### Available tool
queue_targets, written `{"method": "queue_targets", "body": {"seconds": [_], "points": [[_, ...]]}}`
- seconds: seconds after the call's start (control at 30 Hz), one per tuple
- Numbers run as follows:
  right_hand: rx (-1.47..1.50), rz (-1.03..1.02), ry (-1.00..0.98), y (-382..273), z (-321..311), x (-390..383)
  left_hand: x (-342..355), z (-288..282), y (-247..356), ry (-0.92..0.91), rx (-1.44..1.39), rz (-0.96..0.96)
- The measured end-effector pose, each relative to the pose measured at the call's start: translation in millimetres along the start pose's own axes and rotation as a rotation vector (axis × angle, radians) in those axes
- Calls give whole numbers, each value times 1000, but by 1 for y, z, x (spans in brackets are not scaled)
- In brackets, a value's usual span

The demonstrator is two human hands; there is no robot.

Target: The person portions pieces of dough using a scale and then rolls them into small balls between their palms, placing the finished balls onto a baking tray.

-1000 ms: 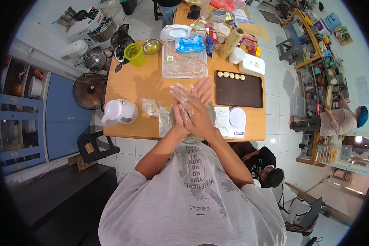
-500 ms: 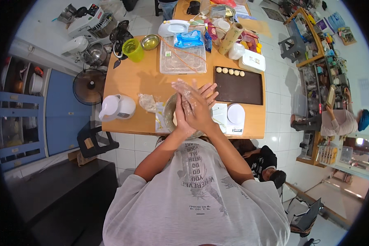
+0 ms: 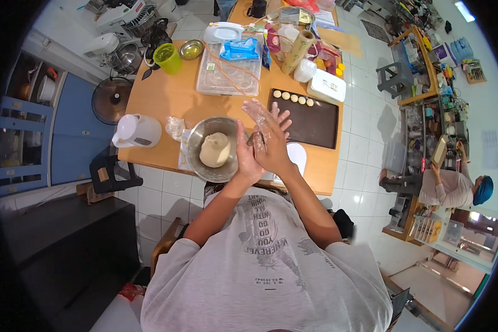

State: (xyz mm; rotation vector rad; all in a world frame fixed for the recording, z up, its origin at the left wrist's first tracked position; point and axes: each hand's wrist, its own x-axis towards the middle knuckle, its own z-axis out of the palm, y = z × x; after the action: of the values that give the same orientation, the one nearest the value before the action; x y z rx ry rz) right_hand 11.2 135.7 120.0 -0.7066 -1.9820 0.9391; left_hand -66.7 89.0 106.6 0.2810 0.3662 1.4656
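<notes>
My left hand (image 3: 249,157) and my right hand (image 3: 271,145) are laid palm to palm with fingers straight, the right crossing over the left. White flour coats the right fingers. Whatever may lie between the palms is hidden. Just left of the hands stands a steel mixing bowl (image 3: 192,149) holding a large smooth lump of pale dough (image 3: 214,150). Beyond and to the right lies a dark baking tray (image 3: 310,123), where several small dough balls (image 3: 294,98) sit in a row along the far edge. Partly behind my right hand is a white kitchen scale (image 3: 297,157).
A white jug (image 3: 144,131) and a crumpled clear bag (image 3: 175,127) stand left of the bowl. Farther back are a lidded clear container (image 3: 227,74), blue wipes pack (image 3: 239,50), green cup (image 3: 167,58) and white box (image 3: 327,86). Another person (image 3: 448,185) stands at the right-hand shelves.
My view and hands have shifted rightward over the table, so the bowl and its dough now show beside my hands. The palms stay together, the right hand slightly turned.
</notes>
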Motion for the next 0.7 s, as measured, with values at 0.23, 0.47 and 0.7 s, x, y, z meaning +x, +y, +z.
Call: {"method": "queue_targets", "body": {"seconds": [0.23,0.47,0.7], "points": [[77,-42,-72,2,-50,-43,28,25,-53,14,135,134],[159,9,-37,22,-121,-70,41,62,-112,50,-24,54],[280,95,-31,39,-183,-93,38,76,-184,31,18,-19]]}}
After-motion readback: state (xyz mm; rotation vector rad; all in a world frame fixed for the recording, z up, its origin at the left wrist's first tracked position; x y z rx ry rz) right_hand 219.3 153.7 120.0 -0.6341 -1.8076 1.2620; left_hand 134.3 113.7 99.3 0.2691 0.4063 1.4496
